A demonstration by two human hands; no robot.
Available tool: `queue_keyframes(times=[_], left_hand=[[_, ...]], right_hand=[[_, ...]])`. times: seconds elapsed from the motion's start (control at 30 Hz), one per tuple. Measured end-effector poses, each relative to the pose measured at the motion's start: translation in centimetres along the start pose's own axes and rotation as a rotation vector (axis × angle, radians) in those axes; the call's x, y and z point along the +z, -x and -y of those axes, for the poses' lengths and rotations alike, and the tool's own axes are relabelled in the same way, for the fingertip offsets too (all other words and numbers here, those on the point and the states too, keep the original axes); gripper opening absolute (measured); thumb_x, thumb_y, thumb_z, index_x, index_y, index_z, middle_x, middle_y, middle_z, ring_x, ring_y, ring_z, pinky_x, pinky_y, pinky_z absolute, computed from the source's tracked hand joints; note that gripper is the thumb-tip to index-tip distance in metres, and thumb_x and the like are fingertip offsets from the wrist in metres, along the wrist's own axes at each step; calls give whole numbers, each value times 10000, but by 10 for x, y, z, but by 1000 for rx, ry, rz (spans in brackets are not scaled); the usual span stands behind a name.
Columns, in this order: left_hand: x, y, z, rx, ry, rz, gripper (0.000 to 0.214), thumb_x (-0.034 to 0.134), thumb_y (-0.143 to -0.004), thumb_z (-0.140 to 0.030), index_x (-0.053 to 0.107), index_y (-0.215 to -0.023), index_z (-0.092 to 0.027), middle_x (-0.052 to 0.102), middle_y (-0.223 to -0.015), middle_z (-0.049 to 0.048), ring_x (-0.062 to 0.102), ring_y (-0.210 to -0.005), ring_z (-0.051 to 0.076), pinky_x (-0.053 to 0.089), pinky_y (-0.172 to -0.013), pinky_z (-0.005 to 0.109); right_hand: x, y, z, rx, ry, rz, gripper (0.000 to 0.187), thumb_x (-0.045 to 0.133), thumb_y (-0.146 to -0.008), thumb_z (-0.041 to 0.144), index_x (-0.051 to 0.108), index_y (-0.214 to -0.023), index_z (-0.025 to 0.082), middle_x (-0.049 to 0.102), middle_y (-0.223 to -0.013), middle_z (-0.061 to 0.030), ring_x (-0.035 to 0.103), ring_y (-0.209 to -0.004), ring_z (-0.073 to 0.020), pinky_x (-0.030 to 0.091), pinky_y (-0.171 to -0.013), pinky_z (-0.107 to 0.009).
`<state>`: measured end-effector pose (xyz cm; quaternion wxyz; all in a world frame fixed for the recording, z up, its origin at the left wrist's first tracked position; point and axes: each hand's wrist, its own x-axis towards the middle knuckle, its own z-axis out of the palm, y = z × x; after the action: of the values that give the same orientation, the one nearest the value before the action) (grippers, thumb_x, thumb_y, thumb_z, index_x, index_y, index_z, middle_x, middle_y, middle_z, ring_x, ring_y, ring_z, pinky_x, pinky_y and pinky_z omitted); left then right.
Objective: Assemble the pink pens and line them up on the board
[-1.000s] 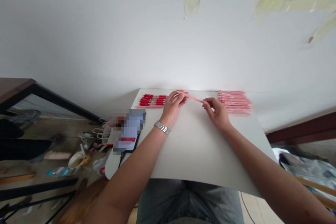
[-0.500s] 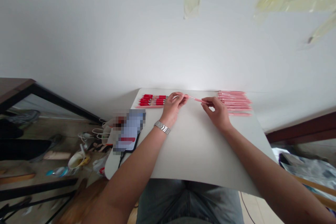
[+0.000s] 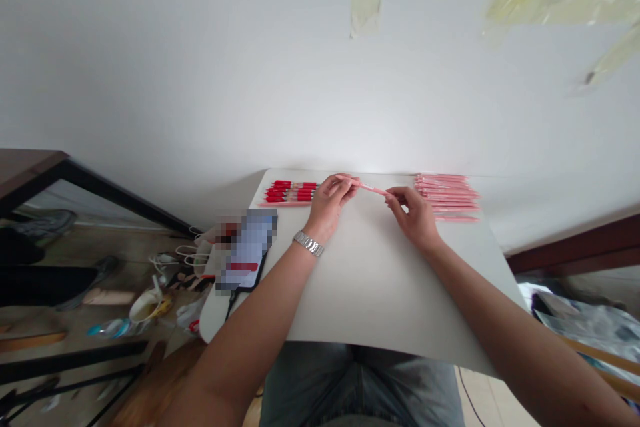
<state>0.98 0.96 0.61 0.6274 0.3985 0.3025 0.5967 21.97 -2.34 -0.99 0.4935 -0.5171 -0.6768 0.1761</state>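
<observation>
A slim pink pen [image 3: 369, 187] with a small pale label is held above the white table [image 3: 385, 287], stretched between my two hands. My left hand [image 3: 332, 195], with a metal watch on its wrist, pinches the pen's left end. Fingertips of my right hand [image 3: 411, 208] grip its right end. Left of my left hand lies a group of red pens [image 3: 291, 193], partly hidden behind that hand, with a pink one along the near side. Beside my right hand lies a row of pink pens [image 3: 450, 192].
A phone [image 3: 247, 250] with a blurred screen and a cable lies at the table's left edge. A white wall [image 3: 300, 80] with tape strips stands right behind the table. On the floor at left are a bottle [image 3: 113, 327], a white cup [image 3: 145, 305] and cables.
The pen has turned a little in my fingers, and its pink left tip now shows above my left hand. Both hands stay almost in place.
</observation>
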Motion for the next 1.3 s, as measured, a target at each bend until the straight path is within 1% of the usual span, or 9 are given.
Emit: queue_keyframes(times=[0.1,0.27,0.37,0.43,0.5,0.6,0.8,1.03,1.3], left_hand=[[1,1,0,12,-10,15,303,848,-816,-412,719,-986,-197,767,-1123,93,710,-1129,209,528,-1059,375],[2,1,0,19,-5,17,285,851,-816,-390,735,-993,-198,759,-1151,92,694,-1183,224,528,-1062,371],[2,1,1,10,12,-2,319,868,-794,-396,729,-997,-193,761,-1141,98,704,-1154,223,529,-1065,386],[1,1,1,7,0,-16,339,868,-790,-406,719,-1005,-190,765,-1125,98,716,-1105,209,536,-1056,389],[-1,0,2,6,-12,-38,338,867,-787,-413,707,-985,-190,768,-1102,89,724,-1054,194,547,-1035,382],[-3,-1,5,-1,-9,-71,328,874,-773,-409,687,-933,-193,769,-1060,66,729,-967,169,564,-996,365],[-4,-3,7,-16,11,-79,336,883,-758,-401,664,-907,-195,764,-1008,43,729,-903,148,578,-967,348],[-3,-2,4,-23,11,-65,336,881,-764,-406,663,-902,-191,764,-1050,62,730,-964,167,561,-1010,368],[0,-1,0,-8,-15,-33,325,860,-791,-422,680,-903,-175,767,-1061,73,721,-1002,167,552,-1014,349]], right_hand=[[-1,0,0,16,6,38,412,527,-1011,601,668,-1003,213,730,-842,-56,692,-753,-198,561,-711,-349],[-3,1,-2,29,22,90,495,418,-1052,600,688,-881,222,704,-758,-48,661,-691,-189,531,-666,-343],[-2,2,-2,26,-26,72,452,453,-1042,596,713,-1045,226,727,-848,-56,691,-758,-198,565,-714,-355],[-1,2,-2,26,-50,50,432,523,-1016,586,677,-1212,234,731,-933,-61,710,-820,-202,589,-772,-372],[1,2,-3,21,-60,16,457,612,-971,571,635,-1286,241,717,-992,-64,719,-856,-203,604,-819,-389],[3,2,-6,-6,-66,-20,419,685,-930,521,634,-1240,244,700,-1021,-64,721,-863,-202,618,-827,-397],[3,1,-6,-69,-40,-29,265,662,-958,457,672,-1112,242,709,-990,-59,713,-855,-202,626,-810,-401],[2,1,-4,-25,-23,-23,308,655,-959,503,681,-1094,227,730,-975,-69,717,-857,-208,628,-803,-401],[1,0,-5,-8,1,-21,347,624,-973,532,688,-1088,210,728,-930,-61,708,-816,-195,611,-778,-374]])
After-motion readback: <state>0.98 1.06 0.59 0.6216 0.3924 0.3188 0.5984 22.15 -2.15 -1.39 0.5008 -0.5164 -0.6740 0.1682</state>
